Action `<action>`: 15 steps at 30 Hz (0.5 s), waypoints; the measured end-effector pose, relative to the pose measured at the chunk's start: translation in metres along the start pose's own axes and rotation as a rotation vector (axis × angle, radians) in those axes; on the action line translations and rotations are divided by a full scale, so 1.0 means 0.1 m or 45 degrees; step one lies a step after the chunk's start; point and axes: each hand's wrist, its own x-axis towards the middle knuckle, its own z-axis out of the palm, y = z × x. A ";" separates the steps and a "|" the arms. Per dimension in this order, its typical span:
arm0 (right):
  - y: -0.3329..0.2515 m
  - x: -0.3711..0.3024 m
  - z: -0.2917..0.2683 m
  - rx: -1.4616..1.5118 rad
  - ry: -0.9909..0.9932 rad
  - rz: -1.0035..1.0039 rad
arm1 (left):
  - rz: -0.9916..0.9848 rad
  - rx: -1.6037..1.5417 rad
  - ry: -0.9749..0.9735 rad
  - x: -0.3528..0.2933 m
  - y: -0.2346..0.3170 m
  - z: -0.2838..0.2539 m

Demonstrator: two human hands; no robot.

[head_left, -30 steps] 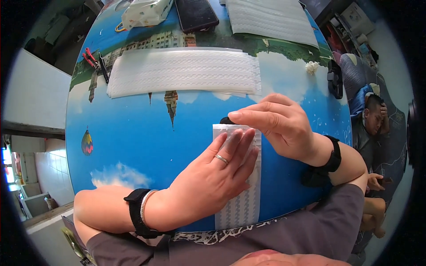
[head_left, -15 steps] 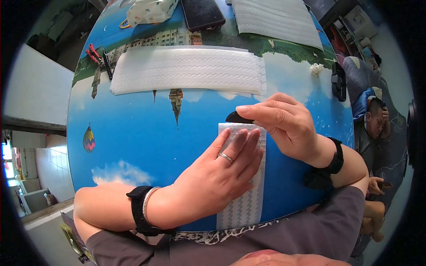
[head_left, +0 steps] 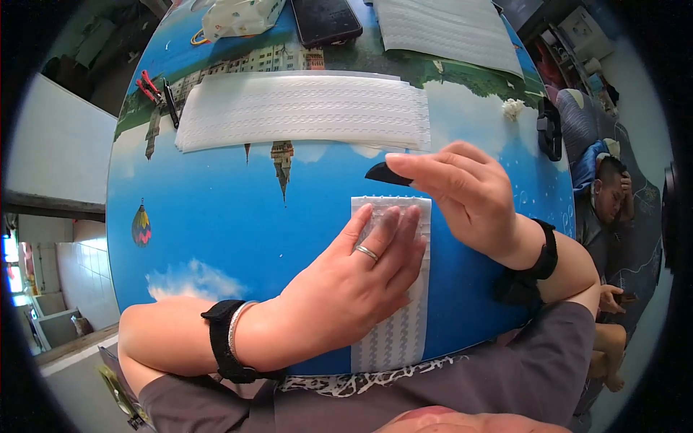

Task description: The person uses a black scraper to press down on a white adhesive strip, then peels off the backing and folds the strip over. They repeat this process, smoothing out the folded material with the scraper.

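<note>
My left hand [head_left: 346,281] lies with its fingers stretched out on a white strip of sheet with raised, patterned rows [head_left: 390,343]. Dark smudges mark some of its fingertips. The strip runs from its far edge, just beyond those fingers, back toward my body. My right hand [head_left: 469,191] is closed on a thin black piece with a curved edge [head_left: 385,174], pinched between thumb and fingers. This black piece hovers slightly beyond the strip's far edge, apart from it. Part of the piece is hidden by my fingers.
Across the blue printed tabletop [head_left: 216,231] lies a stack of similar white strips [head_left: 303,108]. A red-handled tool [head_left: 148,85] and black pen [head_left: 170,105] flank it. Farther back are a phone [head_left: 325,22], a soft pack [head_left: 242,16] and white sheets [head_left: 447,32]. A person [head_left: 610,191] is at right.
My right hand has shifted slightly away from the strip, and the black piece now stands apart from its far edge. My left hand stays on the strip.
</note>
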 end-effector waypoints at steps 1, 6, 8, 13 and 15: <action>0.01 0.00 0.00 0.037 0.067 0.004 | -0.005 -0.017 0.010 0.00 0.00 0.01; -0.04 0.03 -0.01 -0.008 -0.103 -0.068 | -0.002 -0.054 0.019 0.02 -0.01 -0.02; -0.01 0.02 0.00 -0.008 -0.007 -0.007 | 0.001 -0.054 0.014 0.02 -0.02 -0.02; -0.05 0.04 -0.01 0.015 -0.124 -0.064 | -0.001 -0.030 -0.002 0.01 -0.01 -0.03; -0.07 0.04 -0.01 -0.010 -0.120 -0.072 | 0.006 -0.006 -0.041 0.03 0.00 -0.06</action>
